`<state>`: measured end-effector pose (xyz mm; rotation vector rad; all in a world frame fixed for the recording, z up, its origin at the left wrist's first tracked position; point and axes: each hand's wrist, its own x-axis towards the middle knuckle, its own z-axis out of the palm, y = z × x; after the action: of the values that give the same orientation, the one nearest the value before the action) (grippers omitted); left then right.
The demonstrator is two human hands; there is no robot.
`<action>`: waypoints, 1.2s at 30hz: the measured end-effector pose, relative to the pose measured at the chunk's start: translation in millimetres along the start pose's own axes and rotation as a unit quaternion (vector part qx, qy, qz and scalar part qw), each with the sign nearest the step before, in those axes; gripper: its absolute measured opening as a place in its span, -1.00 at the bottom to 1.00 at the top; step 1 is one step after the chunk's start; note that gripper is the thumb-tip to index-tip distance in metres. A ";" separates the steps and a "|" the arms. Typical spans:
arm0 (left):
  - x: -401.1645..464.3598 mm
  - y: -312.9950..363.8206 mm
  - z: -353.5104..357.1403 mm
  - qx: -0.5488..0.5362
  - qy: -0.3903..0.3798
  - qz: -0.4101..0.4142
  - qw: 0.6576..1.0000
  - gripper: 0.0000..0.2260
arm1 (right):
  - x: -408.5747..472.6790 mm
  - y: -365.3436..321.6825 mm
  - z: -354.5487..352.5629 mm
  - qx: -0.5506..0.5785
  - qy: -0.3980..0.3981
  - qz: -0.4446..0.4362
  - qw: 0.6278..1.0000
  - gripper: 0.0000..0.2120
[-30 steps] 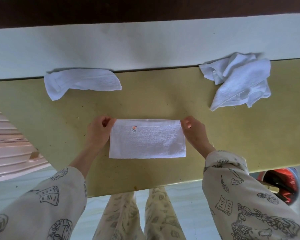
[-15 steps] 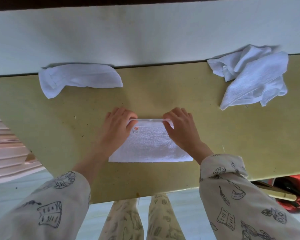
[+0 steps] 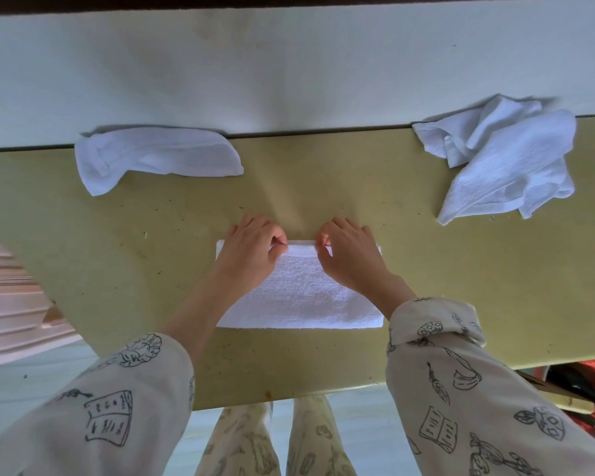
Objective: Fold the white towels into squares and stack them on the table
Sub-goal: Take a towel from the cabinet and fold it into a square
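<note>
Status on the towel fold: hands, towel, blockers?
Left hand and right hand both pinch far edge of flat white terry towel. Folded to rectangle, not square. Two loose white towels behind, apart.

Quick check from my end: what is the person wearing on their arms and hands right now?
Both hands are bare: the left hand and right hand show no gloves, rings or watch. Each arm wears a loose cream sleeve printed with dark line drawings such as open books and plants. The left sleeve and right sleeve are pushed up, leaving the forearms uncovered.
</note>
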<state>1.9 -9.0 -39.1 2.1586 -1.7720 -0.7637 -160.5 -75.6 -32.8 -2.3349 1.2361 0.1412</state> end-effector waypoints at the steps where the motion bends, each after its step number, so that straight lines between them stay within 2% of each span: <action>1: 0.3 0.3 -0.4 0.000 -0.001 -0.003 1.000 -0.93 | -0.1 -0.4 -0.9 -0.004 0.001 0.001 1.000 -0.82; 6: 1.3 3.1 0.0 0.013 0.006 -0.011 1.000 -0.94 | 2.5 -1.8 -5.1 -0.022 -0.006 -0.001 1.000 -0.83; 17: 4.8 1.2 1.4 0.071 0.020 0.032 0.997 -0.96 | 5.8 -2.0 1.9 -0.082 0.009 -0.012 0.997 -0.89; 19: 3.3 0.3 1.7 0.097 0.053 0.041 0.993 -0.93 | 2.4 -2.0 6.7 -0.087 0.065 -0.016 0.994 -0.91; 21: -3.9 0.8 2.1 0.123 0.106 0.039 0.986 -0.78 | -6.7 -0.9 10.8 -0.080 0.165 -0.018 0.983 -0.92; 23: -17.8 3.4 6.5 0.128 0.129 0.040 0.983 -0.66 | -21.3 -1.4 19.8 -0.060 0.205 -0.020 0.977 -0.84; 26: -39.9 5.4 21.5 0.133 0.116 0.072 0.982 -0.62 | -43.6 -5.6 41.5 -0.044 0.199 -0.038 0.978 -0.72; 30: -51.8 -3.6 36.3 0.150 0.070 0.097 0.981 -0.71 | -53.8 -4.0 61.6 -0.048 0.145 -0.022 0.988 -0.59; 36: -53.0 -27.4 36.7 0.203 0.035 0.108 0.973 -0.60 | -56.0 6.5 61.8 -0.109 0.090 -0.006 0.990 -0.51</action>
<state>-1.6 53.5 -70.8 2.1365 -2.2323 -0.2857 -190.2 -7.8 -71.9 -2.5897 1.3520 0.0643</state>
